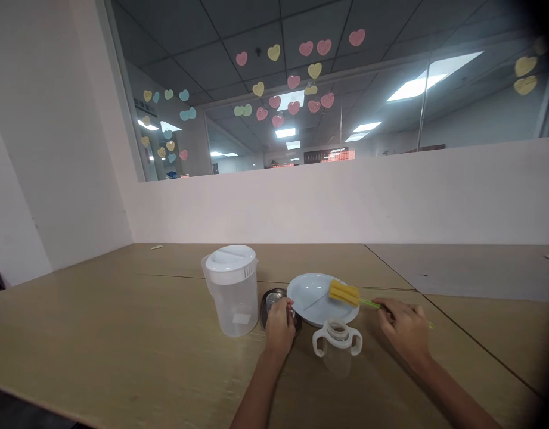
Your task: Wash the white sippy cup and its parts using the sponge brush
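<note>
Surface (135,333) open left of jug (235,298); front edge lower left, wall along back. Right hand (405,330) closed on green handle of yellow sponge brush (344,293), head on plate (314,298). Left hand (280,326) at metal dish (266,310), fingers curled, grip unclear. Two-handled bottle (337,351) between hands, near plate.

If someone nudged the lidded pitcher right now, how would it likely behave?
The pitcher looks like translucent plastic, so it is probably light and fairly stiff. Taller than it is wide, it could tip if pushed near its lid.
</note>
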